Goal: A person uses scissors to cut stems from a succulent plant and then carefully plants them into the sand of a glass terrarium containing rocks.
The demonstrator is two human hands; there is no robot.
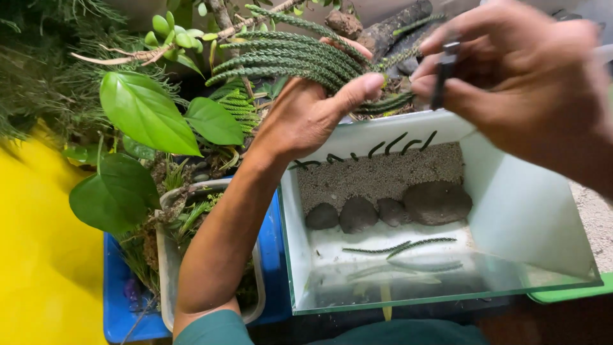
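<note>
I see left hand [306,115] cupped around long green scaly plant stems [287,61]; right hand [511,70] pinches small dark scissors [442,80]. Both above rectangular glass tank [511,191] with sand, dark stones [437,201].

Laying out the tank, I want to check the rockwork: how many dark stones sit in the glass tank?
4, in a row across the middle of the glass tank: stones at and the largest at. None seem hidden.

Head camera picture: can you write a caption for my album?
Left hand grips trailing green stems while right hand pinches a dark tool above a glass tank.
</note>
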